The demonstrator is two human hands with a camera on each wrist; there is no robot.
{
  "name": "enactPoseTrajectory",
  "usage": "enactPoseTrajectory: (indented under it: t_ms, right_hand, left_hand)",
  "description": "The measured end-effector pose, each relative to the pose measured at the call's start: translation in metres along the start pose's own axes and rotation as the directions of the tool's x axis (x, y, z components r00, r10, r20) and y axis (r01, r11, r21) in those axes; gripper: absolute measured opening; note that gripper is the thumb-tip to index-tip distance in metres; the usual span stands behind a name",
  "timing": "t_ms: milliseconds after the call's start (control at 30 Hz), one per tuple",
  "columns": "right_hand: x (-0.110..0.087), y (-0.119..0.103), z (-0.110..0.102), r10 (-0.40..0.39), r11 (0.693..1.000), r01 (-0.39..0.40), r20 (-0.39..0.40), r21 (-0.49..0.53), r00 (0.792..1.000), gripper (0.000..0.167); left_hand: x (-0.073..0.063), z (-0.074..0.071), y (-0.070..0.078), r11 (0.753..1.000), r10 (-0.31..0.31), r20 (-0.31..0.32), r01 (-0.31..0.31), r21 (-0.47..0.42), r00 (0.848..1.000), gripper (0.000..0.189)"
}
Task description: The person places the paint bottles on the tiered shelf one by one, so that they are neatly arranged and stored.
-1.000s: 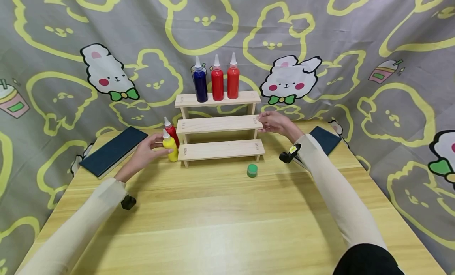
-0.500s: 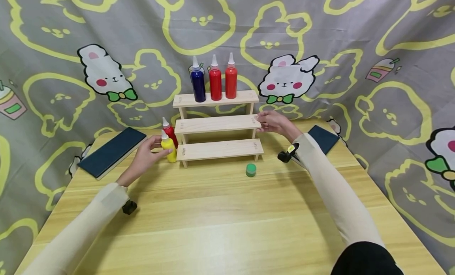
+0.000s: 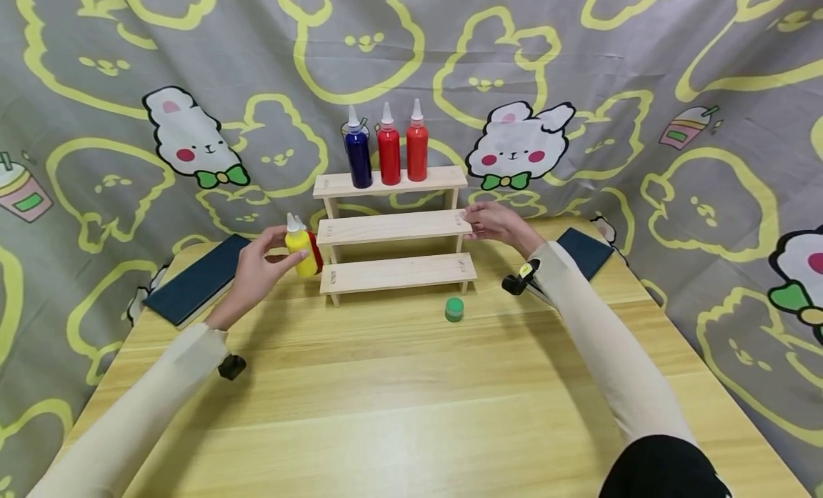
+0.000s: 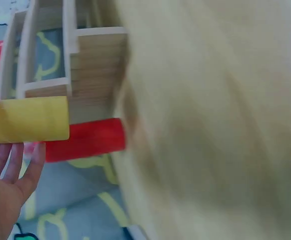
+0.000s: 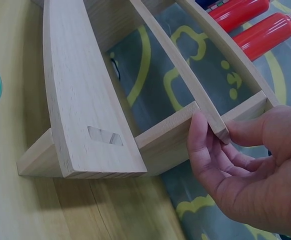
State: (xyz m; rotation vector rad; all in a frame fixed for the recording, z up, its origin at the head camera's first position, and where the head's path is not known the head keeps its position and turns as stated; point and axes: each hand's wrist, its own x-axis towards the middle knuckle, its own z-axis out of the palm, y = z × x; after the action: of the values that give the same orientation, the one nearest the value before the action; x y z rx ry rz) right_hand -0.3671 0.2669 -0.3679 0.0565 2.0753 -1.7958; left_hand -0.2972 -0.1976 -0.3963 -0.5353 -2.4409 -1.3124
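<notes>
My left hand (image 3: 258,266) pinches a yellow squeeze bottle (image 3: 299,252) between thumb and fingers, upright and raised beside the left end of the wooden three-tier rack (image 3: 395,273). In the left wrist view the yellow bottle (image 4: 33,119) has its base off the table. Behind it stands a red squeeze bottle (image 4: 93,140), mostly hidden in the head view. My right hand (image 3: 498,223) grips the right end of the rack's middle board, thumb and fingers around the corner in the right wrist view. One blue bottle (image 3: 358,157) and two red bottles (image 3: 389,155) stand on the top board.
A small green-lidded jar (image 3: 454,309) sits in front of the rack's right foot. Dark blue books lie at both sides, one at left (image 3: 196,280) and one at right (image 3: 581,251). A patterned grey curtain (image 3: 398,48) hangs behind the wooden table (image 3: 398,412).
My left hand has lifted the yellow bottle up from the table, so it now covers most of the red bottle behind. The right hand keeps its hold on the rack.
</notes>
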Motion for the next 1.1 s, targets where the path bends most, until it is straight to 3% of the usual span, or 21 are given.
enactPoseTrajectory:
  t_ms: [133, 367, 500, 867, 1100]
  right_hand:
    - [0.001, 0.0, 0.001, 0.003, 1.0, -0.003, -0.005, 0.009, 1.0, 0.029]
    - [-0.001, -0.005, 0.005, 0.026, 1.0, -0.026, -0.019, -0.001, 0.999, 0.02]
    - [-0.001, -0.007, 0.004, 0.042, 0.999, -0.042, -0.022, -0.003, 0.999, 0.024]
    - [0.0, -0.007, 0.006, 0.05, 0.999, -0.05, -0.029, -0.005, 0.998, 0.03]
    - [-0.001, -0.007, 0.005, 0.04, 0.999, -0.04, -0.027, -0.007, 0.999, 0.032]
  left_hand:
    - [0.013, -0.004, 0.015, 0.999, 0.039, -0.006, -0.039, -0.014, 0.999, 0.049]
    - [0.032, -0.013, 0.043, 0.999, 0.042, 0.002, -0.042, 0.01, 0.999, 0.048]
    - [0.04, -0.011, 0.053, 0.999, 0.037, 0.002, -0.037, -0.017, 0.999, 0.049]
    - [0.06, 0.016, 0.067, 0.995, 0.064, 0.045, -0.061, -0.081, 0.997, 0.05]
    - [0.076, 0.039, 0.084, 0.99, -0.024, 0.051, 0.03, -0.135, 0.998, 0.052]
